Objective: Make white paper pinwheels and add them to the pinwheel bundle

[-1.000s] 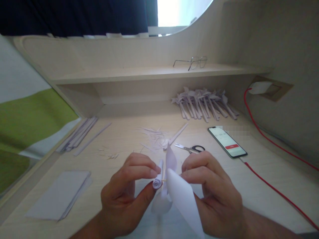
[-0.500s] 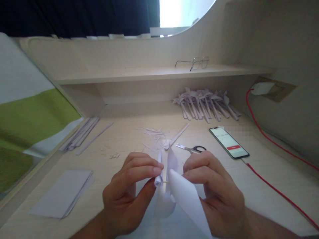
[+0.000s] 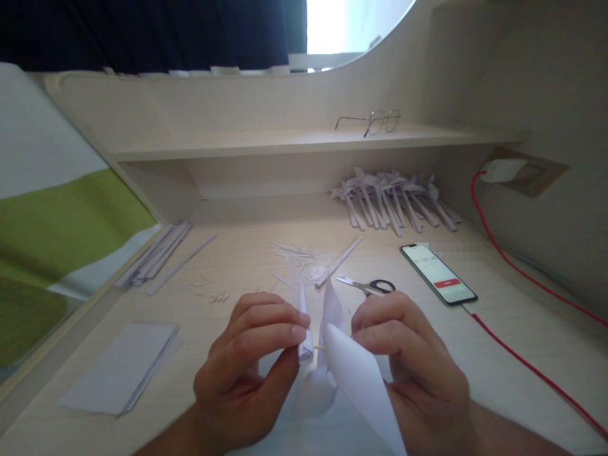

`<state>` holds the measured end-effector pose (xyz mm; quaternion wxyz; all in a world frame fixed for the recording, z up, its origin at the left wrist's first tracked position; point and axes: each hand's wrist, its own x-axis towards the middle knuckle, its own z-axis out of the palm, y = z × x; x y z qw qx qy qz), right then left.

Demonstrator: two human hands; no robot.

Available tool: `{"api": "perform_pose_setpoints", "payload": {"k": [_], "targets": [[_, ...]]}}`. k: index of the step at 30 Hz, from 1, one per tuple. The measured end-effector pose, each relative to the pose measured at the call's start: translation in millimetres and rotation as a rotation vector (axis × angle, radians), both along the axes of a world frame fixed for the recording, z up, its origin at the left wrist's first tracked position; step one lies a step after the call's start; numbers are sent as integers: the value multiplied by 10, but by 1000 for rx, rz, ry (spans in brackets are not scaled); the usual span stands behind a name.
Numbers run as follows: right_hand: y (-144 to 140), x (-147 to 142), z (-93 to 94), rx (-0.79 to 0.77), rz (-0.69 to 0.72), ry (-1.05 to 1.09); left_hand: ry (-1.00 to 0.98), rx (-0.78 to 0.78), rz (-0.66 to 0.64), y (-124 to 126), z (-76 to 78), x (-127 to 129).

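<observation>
Paper pinwheel (image 3: 332, 361) held just in front of scissors (image 3: 368, 286): left hand (image 3: 247, 373) pinching rolled stem (image 3: 304, 342), right hand (image 3: 408, 367) clasping folded blades. Probably light, flimsy, easily creased; best gripped at stem.

black-handled steel scissors (image 3: 368, 286) lay mid-desk | lit smartphone (image 3: 438, 273) on red cable (image 3: 532, 367) | wire-framed glasses (image 3: 370, 120) on shelf | flat white paper stack (image 3: 118, 367) at left

No legible text, phone screen (image 3: 437, 273) included.

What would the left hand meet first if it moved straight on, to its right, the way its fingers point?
Probably the folded white paper, then the right hand holding it; depth is unclear.
</observation>
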<state>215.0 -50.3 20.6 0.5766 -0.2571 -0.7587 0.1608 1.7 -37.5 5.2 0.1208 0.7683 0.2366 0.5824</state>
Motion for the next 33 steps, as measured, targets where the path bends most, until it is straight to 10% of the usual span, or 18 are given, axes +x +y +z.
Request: {"api": "perform_pose_setpoints", "payload": {"k": [33], "targets": [[-4, -9, 12, -39, 65, 24, 205, 174, 107, -22, 97, -23]]}}
